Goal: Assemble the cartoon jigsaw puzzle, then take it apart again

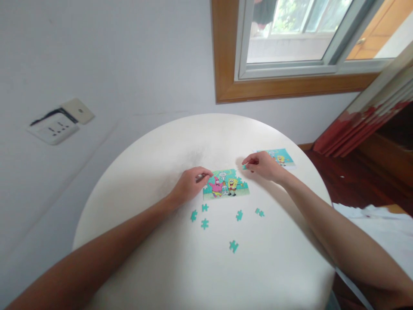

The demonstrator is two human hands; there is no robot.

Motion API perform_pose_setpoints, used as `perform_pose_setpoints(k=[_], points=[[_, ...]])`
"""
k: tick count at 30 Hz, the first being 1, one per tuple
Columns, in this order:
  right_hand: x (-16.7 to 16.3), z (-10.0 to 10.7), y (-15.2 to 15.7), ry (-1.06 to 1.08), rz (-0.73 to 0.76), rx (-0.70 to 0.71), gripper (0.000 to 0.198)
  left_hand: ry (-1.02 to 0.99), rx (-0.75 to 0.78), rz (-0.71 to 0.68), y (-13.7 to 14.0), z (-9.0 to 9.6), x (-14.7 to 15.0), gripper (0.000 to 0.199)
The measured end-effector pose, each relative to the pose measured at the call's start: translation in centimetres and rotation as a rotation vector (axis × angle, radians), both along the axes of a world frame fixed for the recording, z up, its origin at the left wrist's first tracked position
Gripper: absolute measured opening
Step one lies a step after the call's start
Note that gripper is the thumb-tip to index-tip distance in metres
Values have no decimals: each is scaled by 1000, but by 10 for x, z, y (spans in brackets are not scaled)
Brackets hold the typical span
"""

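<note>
A partly assembled jigsaw puzzle (225,185) with cartoon figures lies flat on the white table. My left hand (192,183) is at its upper left edge, thumb and forefinger drawn together and touching the border; the other fingers are curled. Just off the puzzle's upper right corner, my right hand (263,167) pinches a small teal puzzle piece (244,167) between thumb and fingertips. Loose teal pieces lie nearer to me: one piece (205,207), a second piece (194,215) and several more, among them a piece (234,246) closest to me.
Behind my right hand lies a picture card (285,156) showing similar cartoon figures, partly covered by the hand. The round white table (155,150) reaches close to the wall, which has a socket (54,129). A window (287,47) and a red-and-cream curtain (358,122) are beyond.
</note>
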State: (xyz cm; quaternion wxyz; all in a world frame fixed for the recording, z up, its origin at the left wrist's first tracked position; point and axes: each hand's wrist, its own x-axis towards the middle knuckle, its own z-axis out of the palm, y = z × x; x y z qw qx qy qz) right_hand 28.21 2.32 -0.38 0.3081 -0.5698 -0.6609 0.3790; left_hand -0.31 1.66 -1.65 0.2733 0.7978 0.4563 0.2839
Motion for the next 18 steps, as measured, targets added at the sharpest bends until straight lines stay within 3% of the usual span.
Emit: perform_pose_setpoints(k=[6, 11, 18], points=[[-17, 14, -21, 145, 229, -143, 4, 31, 20, 6, -1, 0, 1, 19], [-48, 18, -56, 101, 518, -212, 13, 70, 56, 25, 0, 0, 0, 20], [-70, 10, -77, -39, 796, -7, 18, 76, 77, 32, 0, -1, -1, 18]])
